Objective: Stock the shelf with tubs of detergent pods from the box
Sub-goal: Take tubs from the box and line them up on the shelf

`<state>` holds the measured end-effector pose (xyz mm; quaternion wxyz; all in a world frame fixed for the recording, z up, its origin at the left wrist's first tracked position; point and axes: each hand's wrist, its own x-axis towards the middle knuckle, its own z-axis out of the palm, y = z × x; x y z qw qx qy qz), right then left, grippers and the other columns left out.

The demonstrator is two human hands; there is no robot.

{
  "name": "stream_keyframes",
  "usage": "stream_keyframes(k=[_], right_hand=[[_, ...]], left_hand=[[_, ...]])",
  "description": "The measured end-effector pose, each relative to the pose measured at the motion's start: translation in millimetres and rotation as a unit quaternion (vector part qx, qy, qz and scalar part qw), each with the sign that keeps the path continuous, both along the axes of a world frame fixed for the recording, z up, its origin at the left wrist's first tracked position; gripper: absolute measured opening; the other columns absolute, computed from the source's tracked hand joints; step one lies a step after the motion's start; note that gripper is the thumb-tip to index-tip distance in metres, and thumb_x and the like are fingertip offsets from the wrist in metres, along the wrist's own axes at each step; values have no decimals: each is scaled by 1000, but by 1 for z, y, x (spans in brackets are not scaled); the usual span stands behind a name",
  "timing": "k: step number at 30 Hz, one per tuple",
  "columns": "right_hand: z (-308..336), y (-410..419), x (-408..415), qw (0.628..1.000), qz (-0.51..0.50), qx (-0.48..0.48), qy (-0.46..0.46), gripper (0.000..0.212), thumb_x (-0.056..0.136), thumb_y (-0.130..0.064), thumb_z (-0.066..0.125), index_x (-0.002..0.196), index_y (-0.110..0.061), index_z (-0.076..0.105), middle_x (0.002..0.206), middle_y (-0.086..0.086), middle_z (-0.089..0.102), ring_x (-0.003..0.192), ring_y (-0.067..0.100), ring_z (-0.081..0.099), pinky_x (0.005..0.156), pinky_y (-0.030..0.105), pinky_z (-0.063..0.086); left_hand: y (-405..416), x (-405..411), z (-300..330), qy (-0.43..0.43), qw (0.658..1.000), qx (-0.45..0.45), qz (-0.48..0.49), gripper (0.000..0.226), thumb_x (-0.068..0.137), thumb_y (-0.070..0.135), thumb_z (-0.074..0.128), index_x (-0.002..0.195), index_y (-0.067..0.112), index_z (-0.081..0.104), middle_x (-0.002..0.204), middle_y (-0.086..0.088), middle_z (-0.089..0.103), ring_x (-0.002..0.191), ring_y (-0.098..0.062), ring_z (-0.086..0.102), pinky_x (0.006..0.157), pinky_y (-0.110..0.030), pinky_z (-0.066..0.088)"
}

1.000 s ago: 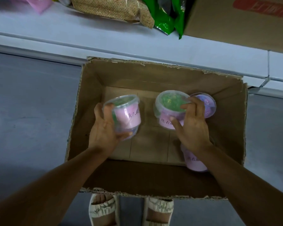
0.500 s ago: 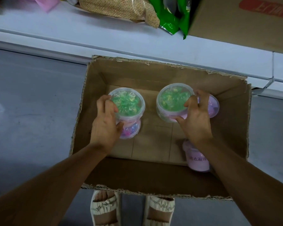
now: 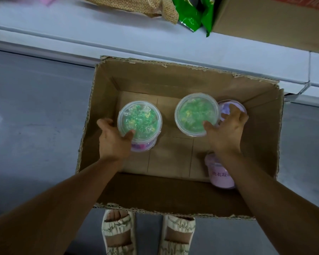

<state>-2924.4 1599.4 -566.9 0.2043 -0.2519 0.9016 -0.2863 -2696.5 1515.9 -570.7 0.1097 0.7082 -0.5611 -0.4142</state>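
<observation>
Pink printing, too small to be read, is seen on a lilac tub (image 3: 221, 176) in the cardboard box (image 3: 175, 80). A green-pod tub (image 3: 140, 120) is gripped by the left hand (image 3: 113, 139), another tub (image 3: 197, 114) by the right hand (image 3: 226, 130), fingers curled round each, over the box.

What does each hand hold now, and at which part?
Left hand grips the left green-pod tub by its rim and side; right hand grips the right green-pod tub likewise.

A single head-worn wide-angle camera looks steeply down from above into the open brown cardboard box (image 3: 177, 196) on the grey floor (image 3: 35, 116), at close range.
</observation>
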Motion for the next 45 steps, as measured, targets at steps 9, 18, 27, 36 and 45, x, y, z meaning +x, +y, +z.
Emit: stream_keyframes(k=[9, 18, 27, 36, 45], right_hand=[[-12, 1, -12, 981, -52, 67, -173, 38, 78, -37, 71, 91, -9, 50, 86, 3, 57, 76, 15, 53, 59, 27, 40], [-7, -6, -6, 962, -48, 23, -267, 64, 78, -33, 72, 128, -16, 36, 101, -2, 57, 94, 15, 56, 83, 35, 48], [-10, -8, 1, 960, -72, 7, -270, 46, 87, -34, 59, 128, -20, 43, 86, -16, 51, 97, 19, 58, 94, 46, 48], [56, -13, 8, 939, -133, -30, -316, 49, 75, -38, 63, 121, -24, 52, 103, -3, 62, 101, 22, 61, 94, 48, 49], [247, -40, 23, 940, -89, -77, -321, 18, 87, -25, 60, 102, -14, 58, 94, 6, 66, 95, 27, 65, 92, 47, 51]], left_hand=[[-1, 0, -14, 62, 984, 143, 85, 29, 89, 38, 60, 95, 13, 46, 105, -13, 60, 100, -29, 61, 90, -46, 51], [-6, -20, -10, 195, 948, 214, 131, 23, 94, 31, 55, 95, 22, 34, 99, -1, 53, 78, -10, 58, 54, -26, 46], [-10, -31, -14, 199, 946, 206, 149, 30, 89, 32, 59, 96, 24, 31, 110, -6, 50, 91, -19, 58, 71, -36, 49], [-13, -17, 66, 242, 954, 151, 89, 48, 89, 28, 60, 131, 24, 38, 110, 8, 53, 103, -18, 60, 87, -44, 54], [-37, 5, 250, 316, 936, 111, 109, 24, 67, 38, 68, 89, 44, 61, 109, -7, 64, 104, -26, 63, 87, -45, 53]])
